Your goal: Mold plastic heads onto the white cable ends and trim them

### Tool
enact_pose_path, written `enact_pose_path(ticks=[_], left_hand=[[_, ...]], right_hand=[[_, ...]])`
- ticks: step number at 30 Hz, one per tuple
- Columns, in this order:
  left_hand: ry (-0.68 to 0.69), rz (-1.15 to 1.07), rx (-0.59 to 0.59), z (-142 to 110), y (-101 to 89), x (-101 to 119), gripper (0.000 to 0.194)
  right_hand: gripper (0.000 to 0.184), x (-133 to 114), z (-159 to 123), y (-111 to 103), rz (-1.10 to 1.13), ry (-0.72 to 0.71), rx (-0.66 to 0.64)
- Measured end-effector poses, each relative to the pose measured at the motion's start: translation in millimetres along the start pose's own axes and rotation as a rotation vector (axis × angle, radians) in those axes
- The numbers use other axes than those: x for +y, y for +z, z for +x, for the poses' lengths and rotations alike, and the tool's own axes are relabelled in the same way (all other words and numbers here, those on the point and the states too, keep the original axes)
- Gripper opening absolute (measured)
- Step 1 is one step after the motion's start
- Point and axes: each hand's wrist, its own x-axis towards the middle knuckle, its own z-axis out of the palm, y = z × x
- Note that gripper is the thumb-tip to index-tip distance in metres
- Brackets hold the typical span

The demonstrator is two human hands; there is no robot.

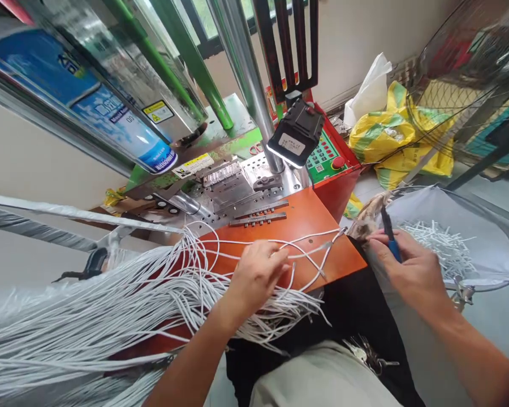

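Observation:
My left hand [258,274] lies over the near end of a big bundle of white cables [152,299], its fingers curled down onto some of them. The fingertips are partly hidden among the cables. A few loose white cables [305,247] run past it across the orange tabletop [309,212], with small connectors at their ends. Off to the right, my right hand [407,265] is closed around blue-handled nippers [393,246], dark head pointing up and away. The nippers are beside the rim of a white-lined basket [487,226], apart from the cables.
Beyond the tabletop stands a green moulding machine [216,102] with metal columns and a perforated bed. Two metal mould strips [263,215] lie at the orange top's far edge. A control panel [326,152] has a red button. Short white offcuts [441,249] fill the basket.

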Motion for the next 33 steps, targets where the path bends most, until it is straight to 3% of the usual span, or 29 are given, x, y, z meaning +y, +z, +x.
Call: enact_pose_path(ticks=[3,7,11,17,21,23,25,27,30,33], left_hand=[[0.003,0.014,0.009,-2,2.9,-6,0.033],[0.039,-0.112,-0.034,-33,-2.8,2,0.018],[-0.006,-0.085,-0.028,-63,-3.1,6,0.027],[-0.087,-0.059,0.257,-86,2.1,7,0.037],[-0.198,-0.05,0.504,-116,4.2,17,0.029],[-0.286,-0.089,0.57,-135,9.0,29,0.022],[-0.4,-0.215,0.505,-152,19.5,47,0.014],[-0.548,-0.423,0.285,-162,36.0,67,0.012],[-0.743,-0.668,-0.014,-165,64.3,93,0.026],[-0.822,-0.719,-0.001,-158,79.5,105,0.039]], right_hand=[[0.023,-8,-23,0,-0.014,0.029,0.081],[0.023,-2,-52,-6,-0.062,0.073,0.18],[0.02,15,-76,-7,-0.037,0.027,0.132],[0.013,20,-96,0,0.099,0.0,-0.047],[0.012,19,-104,1,0.092,-0.026,-0.111],[0.011,20,-108,1,0.091,-0.038,-0.13],[0.009,21,-114,0,0.102,-0.051,-0.161],[0.007,21,-119,1,0.113,-0.077,-0.216],[0.006,14,-125,7,0.138,-0.169,-0.346],[0.008,2,-130,17,0.182,-0.293,-0.454]])
